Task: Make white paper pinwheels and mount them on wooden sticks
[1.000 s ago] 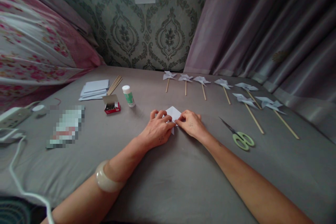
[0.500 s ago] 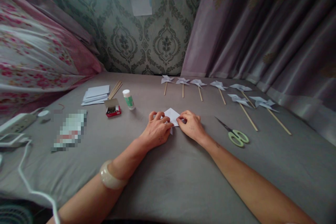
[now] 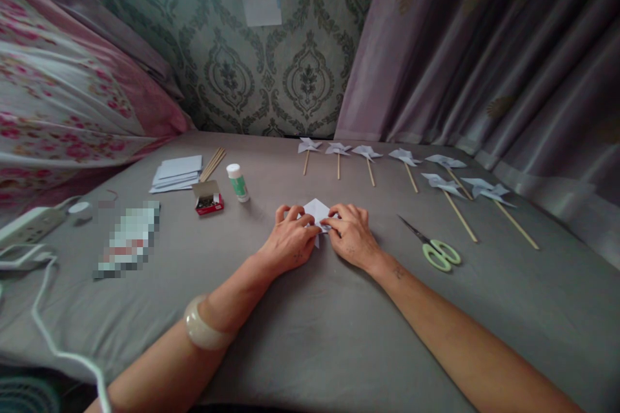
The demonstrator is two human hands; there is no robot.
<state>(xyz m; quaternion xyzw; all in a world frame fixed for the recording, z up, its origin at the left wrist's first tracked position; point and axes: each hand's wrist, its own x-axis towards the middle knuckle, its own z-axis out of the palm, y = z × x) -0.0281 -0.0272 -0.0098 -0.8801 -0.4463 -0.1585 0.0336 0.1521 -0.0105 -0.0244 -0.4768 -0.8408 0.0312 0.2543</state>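
A small piece of white paper lies between my hands on the grey sheet, one corner pointing away from me. My left hand has its curled fingers pressed on the paper's left side. From the right, my right hand grips it, thumb and index finger together near its middle. The hands cover much of the paper, so its folds are hard to make out. To the right lie scissors with green handles, blades pointing away to the left.
Several paper pinwheels on sticks lie at the back and right. Toward the left are a glue stick, a red box of small fasteners, wooden sticks, stacked paper, a blurred packet and a power strip.
My right hand has shifted slightly left and inward over the paper, its fingers now nearer my left fingertips. The left hand has stayed in place.
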